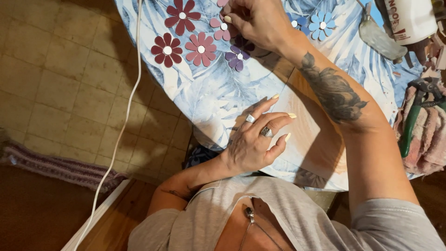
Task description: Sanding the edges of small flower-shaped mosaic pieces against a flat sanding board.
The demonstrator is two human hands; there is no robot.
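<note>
Here, right hand [258, 21] fingers pinched on a pink flower-shaped mosaic tile [222, 27] among dark red flowers [167, 49] on the blue leaf-print surface [209, 93], left hand [253, 139] resting flat, fingers loosely spread, empty

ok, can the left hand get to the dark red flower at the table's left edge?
Probably yes. The left hand rests flat on the cloth, holding nothing, and the stretch of tablecloth between it and the dark red flower is bare.

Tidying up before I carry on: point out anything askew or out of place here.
Nothing looks spilled or broken. The green-handled pliers lie on a crumpled cloth at the table's edge, and a white cord trails down to the floor. The right hand touches the pink flower; the left hand rests flat.
</note>
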